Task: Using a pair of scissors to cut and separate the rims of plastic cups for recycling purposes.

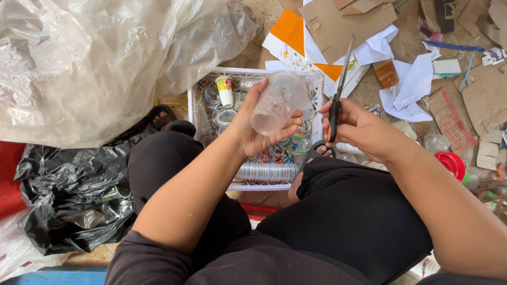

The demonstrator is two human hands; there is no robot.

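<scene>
The left hand [252, 129] grips a clear plastic cup [278, 102], fingers wrapped round its side, the cup tilted with its open mouth facing down toward the person. The right hand [359, 126] is clenched round the black handles of a pair of scissors [338, 89], whose blades point up and away, just beside the cup and apart from it.

The cup hangs directly above a white plastic basket [253, 72] on the floor between the person's knees. Inside the basket lie cut plastic rings, cup rims and a small printed cup [225, 91]; a stack of clear rims [266, 172] rests along its near edge.

Beyond the basket, cardboard pieces [343, 24] and white paper scraps [412, 87] are strewn over the floor. Right of the basket sits a red lid [452, 163]. Left of the basket, a large clear plastic bag [95, 63] bulges over a black bag [68, 195].
</scene>
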